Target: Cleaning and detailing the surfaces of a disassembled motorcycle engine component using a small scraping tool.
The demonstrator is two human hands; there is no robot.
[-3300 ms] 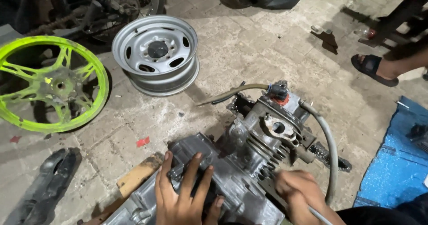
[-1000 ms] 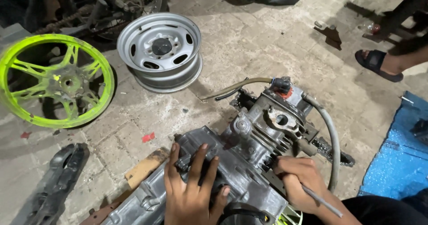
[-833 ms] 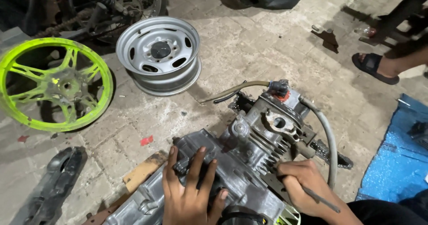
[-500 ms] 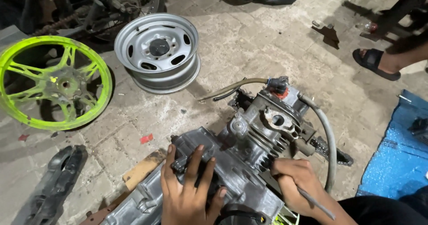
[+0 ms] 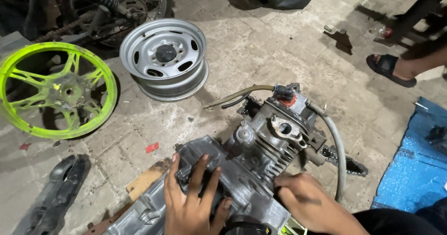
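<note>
Both hands press the engine (image 5: 242, 170); right fingertips seem hidden.

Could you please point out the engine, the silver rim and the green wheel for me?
engine (image 5: 260, 146): head view, on the finned cylinder.
silver rim (image 5: 164, 58): head view, on the centre disc beside the hub.
green wheel (image 5: 60, 91): head view, on the hub.

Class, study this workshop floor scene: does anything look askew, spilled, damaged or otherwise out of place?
Yes. The motorcycle engine lies tilted on the paved floor, partly over a wooden board, with loose hoses trailing. A dark oily patch stains the floor beside it. The left hand presses flat on its casing; the right hand grips its side.
</note>
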